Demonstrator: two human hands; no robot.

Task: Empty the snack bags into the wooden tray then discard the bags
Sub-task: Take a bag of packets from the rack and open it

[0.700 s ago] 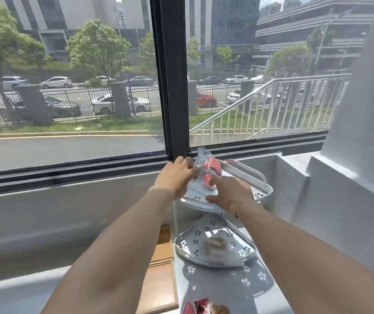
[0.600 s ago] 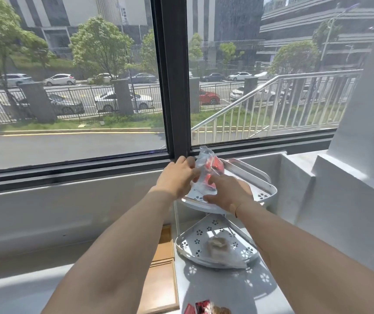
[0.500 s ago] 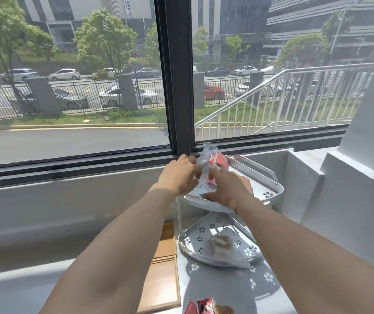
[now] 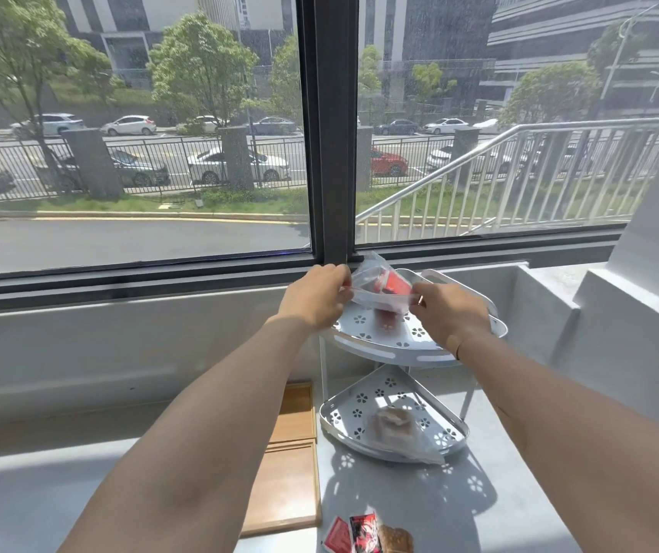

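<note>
Red foil shows first — two small red snack packets lie at the nearest edge of the grey bench, with one brown biscuit-like piece touching them on the right. Just left of them sits the wooden tray, a flat pale-wood piece of two sections, partly hidden behind the left forearm; I cannot tell what, if anything, lies in it.

Farther back stands one white corner rack with two perforated shelves, flower-shaped holes cut through each. The lower shelf carries one clear bag with something brown inside. Above the upper shelf both hands are up — the left hand and the right hand each pinch an end of the mouth of one clear snack bag, drawing it taut between them. Red packets show through the plastic; how many, I cannot count. The bag is in the air over the shelf, not resting on it.

The bench is smooth and grey, sunlit, with the rack's patterned shadow thrown across it. Behind it runs a low grey wall, then a wide window with a dark frame and one upright bar. A white wall block closes the right side. Outside are a railing, a road, parked cars, trees and tall buildings.
</note>
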